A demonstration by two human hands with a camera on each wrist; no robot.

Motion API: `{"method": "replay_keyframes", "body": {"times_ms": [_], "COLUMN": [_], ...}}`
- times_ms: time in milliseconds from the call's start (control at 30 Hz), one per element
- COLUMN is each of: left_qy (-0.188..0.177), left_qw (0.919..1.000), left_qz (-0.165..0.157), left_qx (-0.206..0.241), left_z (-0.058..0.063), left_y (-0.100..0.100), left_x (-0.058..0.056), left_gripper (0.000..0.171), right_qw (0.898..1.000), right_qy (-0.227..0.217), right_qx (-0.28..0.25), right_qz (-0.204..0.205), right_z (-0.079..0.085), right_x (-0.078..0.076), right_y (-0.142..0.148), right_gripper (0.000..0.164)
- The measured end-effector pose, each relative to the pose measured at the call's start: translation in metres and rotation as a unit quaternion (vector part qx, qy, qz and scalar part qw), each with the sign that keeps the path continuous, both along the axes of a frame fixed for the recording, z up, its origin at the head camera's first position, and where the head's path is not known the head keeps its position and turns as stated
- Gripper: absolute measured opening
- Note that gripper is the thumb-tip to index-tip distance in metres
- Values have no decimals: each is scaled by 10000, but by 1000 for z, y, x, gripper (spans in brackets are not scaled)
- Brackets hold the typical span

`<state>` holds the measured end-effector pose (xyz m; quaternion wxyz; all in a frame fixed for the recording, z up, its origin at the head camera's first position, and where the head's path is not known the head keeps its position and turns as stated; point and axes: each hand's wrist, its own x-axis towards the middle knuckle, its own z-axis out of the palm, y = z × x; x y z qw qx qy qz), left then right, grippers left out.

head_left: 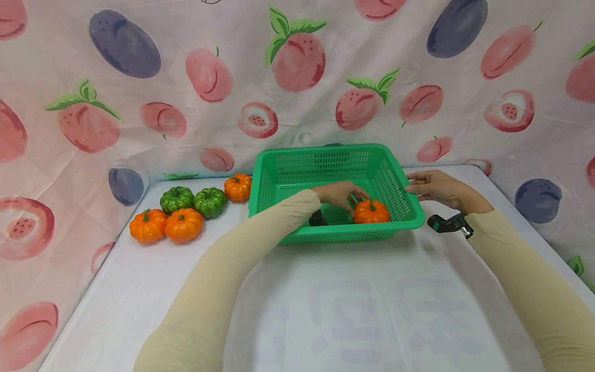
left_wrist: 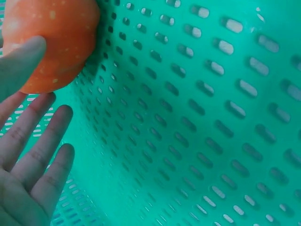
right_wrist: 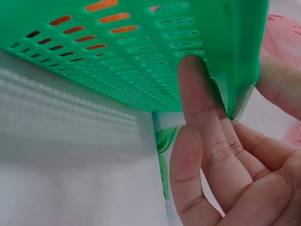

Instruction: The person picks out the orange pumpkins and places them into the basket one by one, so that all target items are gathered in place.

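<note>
A green perforated plastic basket (head_left: 334, 233) stands at the back of the table, with one small orange pumpkin (head_left: 372, 212) inside near its front right corner. My left hand (head_left: 341, 195) reaches into the basket at that pumpkin's left side. In the left wrist view its fingers (left_wrist: 40, 157) are spread and nearly straight, and the thumb overlaps the orange skin. My right hand (head_left: 434, 188) holds the basket's right rim. The right wrist view shows fingers (right_wrist: 200, 103) under the rim against the outer wall, with the thumb on the rim's other side.
Left of the basket sit two green pumpkins (head_left: 210, 202) and two orange pumpkins (head_left: 184, 225) grouped together. Another orange pumpkin (head_left: 238, 187) sits close beside the basket's left wall. A fruit-print cloth (head_left: 297, 113) hangs behind the white-covered table (head_left: 325, 299).
</note>
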<state>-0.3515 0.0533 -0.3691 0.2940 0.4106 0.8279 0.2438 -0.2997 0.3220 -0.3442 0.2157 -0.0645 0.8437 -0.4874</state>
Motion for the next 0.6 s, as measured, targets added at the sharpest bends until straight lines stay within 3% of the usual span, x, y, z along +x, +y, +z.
{"method": "replay_keyframes", "body": {"times_ms": [600], "left_qy": [-116], "left_qw": [9998], "left_qz": [135], "left_qx": [112], "left_z": [3], "left_y": [-4], "left_x": [-3], "left_gripper": [65], "right_qw": [10000], "right_qy": [5], "right_qx": [66], "right_qz": [21], "right_z": [-1], "right_x": [-1], "right_y": [-1], "right_gripper": [68]}}
